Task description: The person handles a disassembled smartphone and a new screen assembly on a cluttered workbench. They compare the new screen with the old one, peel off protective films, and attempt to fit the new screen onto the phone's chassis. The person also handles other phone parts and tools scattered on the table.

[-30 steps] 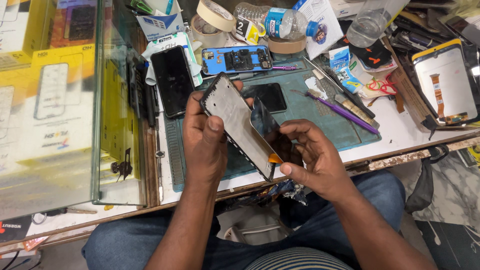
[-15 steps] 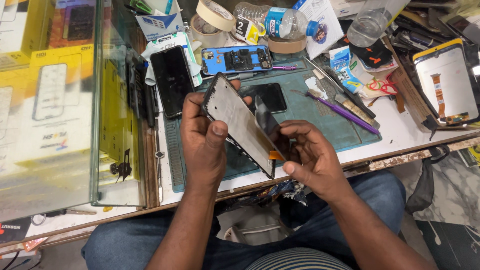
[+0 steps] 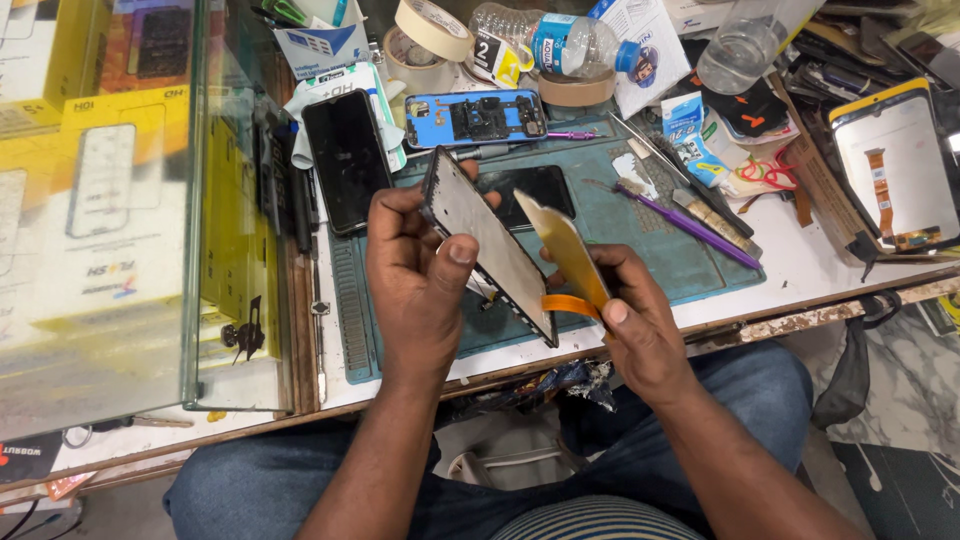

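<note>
My left hand (image 3: 415, 280) grips a phone display panel (image 3: 490, 245), grey back toward me, tilted on edge above the teal work mat (image 3: 660, 250). My right hand (image 3: 630, 320) pinches a thin yellowish backing sheet (image 3: 565, 245) with an orange flex strip (image 3: 570, 303) at its lower end, held apart from the panel's right side. A dark phone screen (image 3: 540, 188) lies on the mat just behind both hands.
A black phone (image 3: 345, 160) and a blue phone frame (image 3: 475, 118) lie behind. Purple tool (image 3: 690, 222), tweezers, tape rolls (image 3: 430, 25), water bottle (image 3: 560, 42) and another display panel (image 3: 895, 170) crowd the right. A glass case (image 3: 150, 200) of yellow boxes stands left.
The yellowish sheet has come away from the panel: my right hand has swung it out to the right and up, opening a gap, while my left hand keeps the panel tilted.
</note>
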